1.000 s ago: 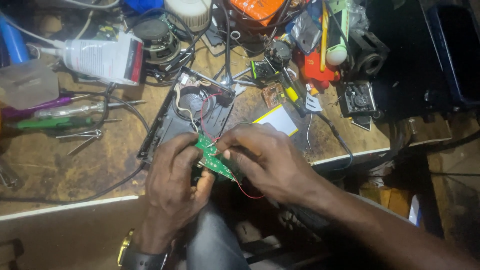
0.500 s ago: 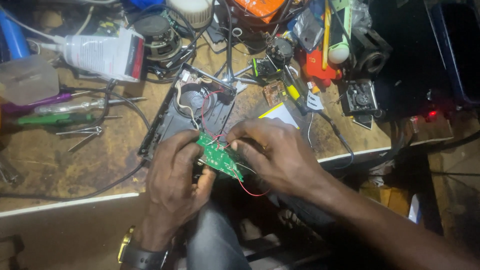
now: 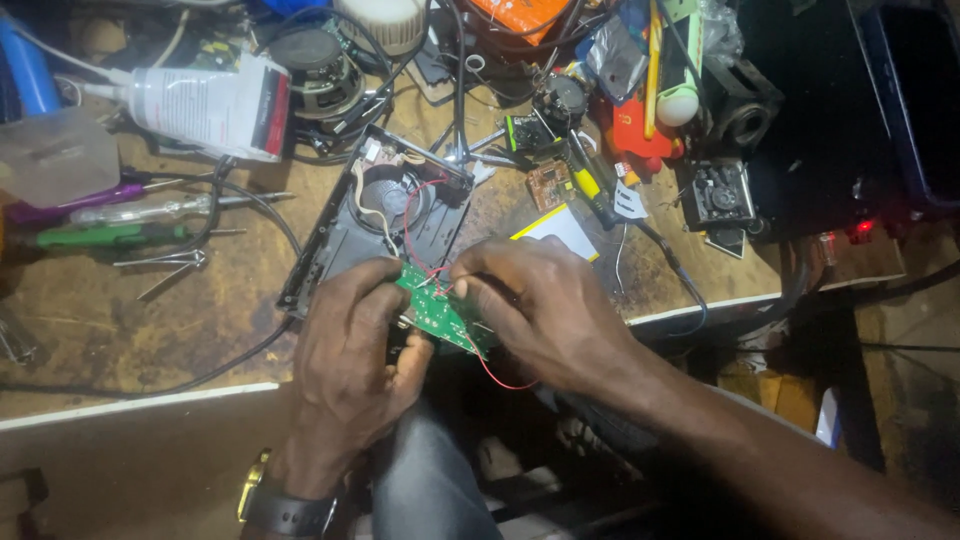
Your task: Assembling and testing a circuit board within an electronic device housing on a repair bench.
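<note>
White glue tube (image 3: 205, 105) far left on tabletop (image 3: 120, 320). Open black casing (image 3: 385, 215) holds speaker, red wires. Your left hand (image 3: 350, 350) and right hand (image 3: 540, 300), fingers pinching green circuit board (image 3: 440, 312) at the tabletop's edge.

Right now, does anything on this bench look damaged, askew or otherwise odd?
Yes. A black device casing lies open and askew on the workbench, its red wires trailing to the green circuit board held between the left hand and right hand. Tools lie scattered around.

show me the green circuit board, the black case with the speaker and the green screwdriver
green circuit board (image 3: 440, 312), head view, bare middle between the hands
black case (image 3: 340, 262), head view, its left wall
green screwdriver (image 3: 95, 237), head view, its handle
</note>
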